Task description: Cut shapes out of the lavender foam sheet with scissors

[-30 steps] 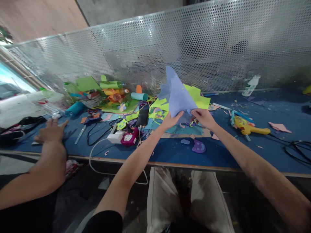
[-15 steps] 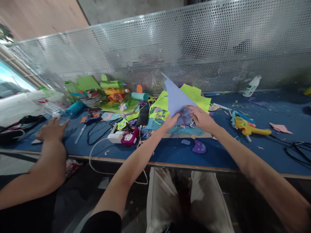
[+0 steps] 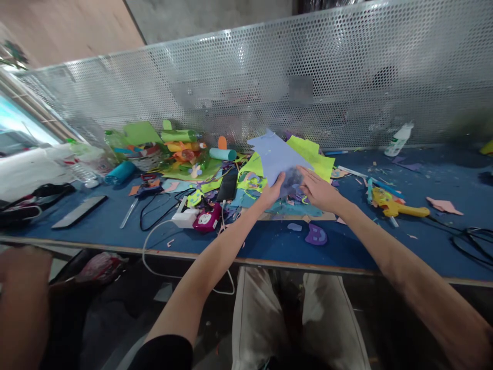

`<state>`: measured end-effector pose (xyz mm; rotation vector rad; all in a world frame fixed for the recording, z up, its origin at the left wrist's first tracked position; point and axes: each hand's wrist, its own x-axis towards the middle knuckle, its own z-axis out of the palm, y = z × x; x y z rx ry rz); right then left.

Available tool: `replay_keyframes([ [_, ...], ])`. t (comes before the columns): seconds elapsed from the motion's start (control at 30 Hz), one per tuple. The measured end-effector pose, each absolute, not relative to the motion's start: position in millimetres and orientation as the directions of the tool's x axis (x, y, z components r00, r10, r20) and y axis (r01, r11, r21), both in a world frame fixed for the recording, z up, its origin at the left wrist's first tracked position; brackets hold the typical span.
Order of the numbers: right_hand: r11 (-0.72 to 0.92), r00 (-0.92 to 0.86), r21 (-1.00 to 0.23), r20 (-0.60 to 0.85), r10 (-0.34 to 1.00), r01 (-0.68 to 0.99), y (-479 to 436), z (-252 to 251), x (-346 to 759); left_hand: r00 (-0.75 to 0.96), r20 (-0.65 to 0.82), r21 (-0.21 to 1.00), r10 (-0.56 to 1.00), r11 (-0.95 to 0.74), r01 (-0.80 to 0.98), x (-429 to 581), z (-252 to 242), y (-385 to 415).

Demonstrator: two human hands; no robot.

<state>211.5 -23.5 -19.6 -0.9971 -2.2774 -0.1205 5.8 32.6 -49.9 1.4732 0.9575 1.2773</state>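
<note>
A lavender craft sheet [image 3: 275, 154] with irregular cut edges is held up over the scrap pile in the middle of the table. My left hand [image 3: 272, 191] pinches its lower left edge, thumb on the near face. My right hand [image 3: 318, 189] grips it from the right, fingers bent at the edge; a blurred greyish patch lies between the hands. Yellow-green sheets [image 3: 308, 151] and light blue sheets lie beneath and behind. Close to the table's front edge are a purple cutout with a smile shape [image 3: 316, 235] and a small lavender scrap [image 3: 295, 226].
A yellow glue gun [image 3: 400, 205] and a white bottle [image 3: 398, 139] are on the right. Left of me lie a black phone [image 3: 227, 186], a magenta box [image 3: 208, 218] with white cable, and another phone [image 3: 79, 211]. A perforated metal screen [image 3: 246, 87] stands behind. A co-worker's blurred arm [image 3: 25, 298] is at far left.
The lavender sheet has tilted and its top has come lower, showing more of its face. The co-worker's hand has left the table, uncovering a phone there.
</note>
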Motion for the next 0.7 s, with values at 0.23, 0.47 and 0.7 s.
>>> replay_keyframes([
  [0.23,0.631,-0.51,-0.19,0.438,0.74,0.752,-22.5,-19.1,221.2,0.093,0.252,0.967,0.963,-0.246,-0.07,7.3,-52.4,35.8],
  [0.47,0.717,-0.564,-0.167,0.509,0.65,0.676,-21.4,-20.4,214.8,0.101,0.296,0.953,0.95,-0.288,-0.091,8.5,-54.1,36.2],
  [0.7,0.717,-0.572,-0.17,0.491,0.656,0.676,-18.7,-25.9,215.2,0.01,0.252,0.964,0.968,-0.249,-0.097,6.7,-46.3,33.7],
])
